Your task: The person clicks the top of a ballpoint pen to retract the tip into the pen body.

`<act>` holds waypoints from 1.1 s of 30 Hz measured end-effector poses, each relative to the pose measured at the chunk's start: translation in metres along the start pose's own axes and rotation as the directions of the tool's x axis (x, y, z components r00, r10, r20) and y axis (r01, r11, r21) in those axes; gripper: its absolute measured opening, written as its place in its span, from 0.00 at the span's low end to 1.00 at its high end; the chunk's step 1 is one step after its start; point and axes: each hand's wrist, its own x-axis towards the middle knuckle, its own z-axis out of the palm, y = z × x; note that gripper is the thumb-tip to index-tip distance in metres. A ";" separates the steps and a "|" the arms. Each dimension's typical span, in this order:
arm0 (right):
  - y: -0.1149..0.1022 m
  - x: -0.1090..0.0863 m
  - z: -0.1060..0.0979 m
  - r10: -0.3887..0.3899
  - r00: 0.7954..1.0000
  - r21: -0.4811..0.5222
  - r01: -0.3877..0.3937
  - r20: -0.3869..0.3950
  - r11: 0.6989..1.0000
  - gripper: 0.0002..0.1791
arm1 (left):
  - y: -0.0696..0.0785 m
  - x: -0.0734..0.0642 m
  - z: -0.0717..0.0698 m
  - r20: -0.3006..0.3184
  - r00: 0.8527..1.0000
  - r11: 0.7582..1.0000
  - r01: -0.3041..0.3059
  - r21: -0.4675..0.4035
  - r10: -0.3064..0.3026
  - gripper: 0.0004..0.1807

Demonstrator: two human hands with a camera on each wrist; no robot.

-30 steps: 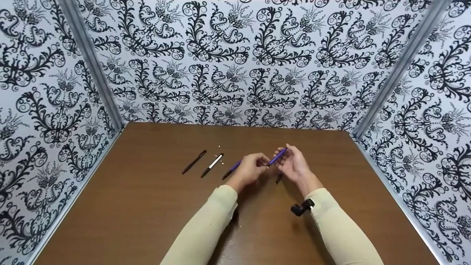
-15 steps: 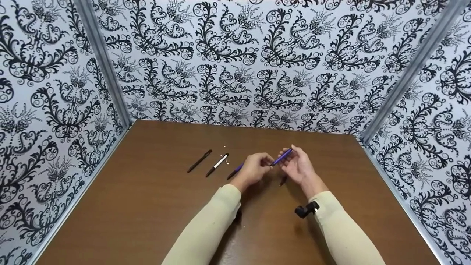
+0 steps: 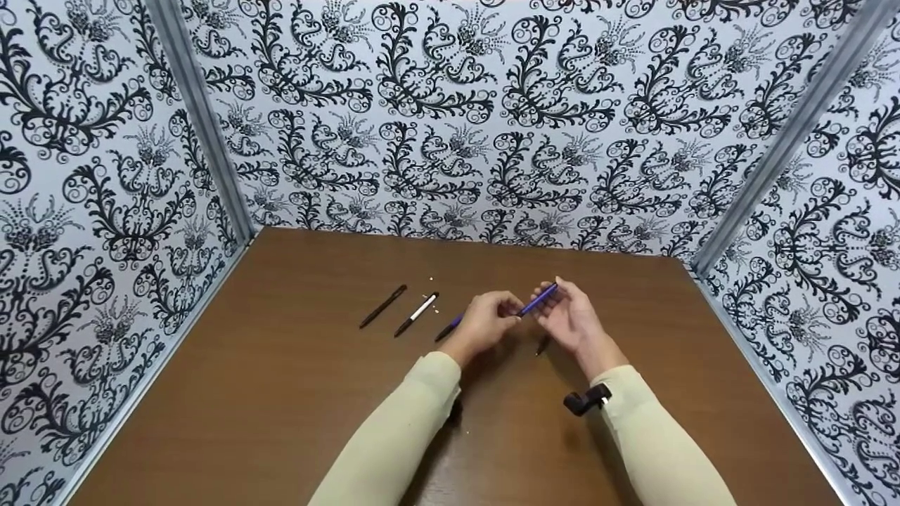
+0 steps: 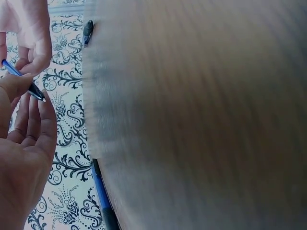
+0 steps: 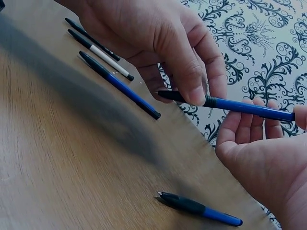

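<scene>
A blue ballpoint pen with a black grip is held up slantwise between both hands, above the table. My left hand pinches the black grip near the writing end between thumb and fingers. My right hand is palm up, its thumb at the pen's far end and its fingers curled behind the blue barrel. The right wrist view shows this blue barrel between the two hands. Below the right hand, another blue and black pen lies on the table, mostly hidden in the head view.
Left of the hands lie a black pen, a white and black pen and a blue and black pen, roughly parallel. Small white specks dot the brown table. Patterned walls stand on three sides.
The head view has turned slightly, so everything sits a little further right in it. Both hands keep their hold on the pen, with hardly any movement.
</scene>
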 end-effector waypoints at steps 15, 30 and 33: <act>0.001 0.003 0.003 -0.041 0.999 -0.017 0.040 -0.033 0.999 0.25 | -0.002 -0.001 -0.001 0.004 1.000 0.998 0.017 -0.065 -0.016 0.09; -0.002 0.015 -0.013 -0.146 0.973 -0.156 0.118 -0.177 0.981 0.18 | -0.011 -0.010 -0.011 0.022 0.993 0.992 0.114 0.056 -0.116 0.07; -0.004 0.017 -0.017 -0.141 0.971 -0.135 0.117 -0.193 0.984 0.18 | -0.011 -0.011 -0.012 0.036 0.990 0.987 0.136 0.085 -0.140 0.06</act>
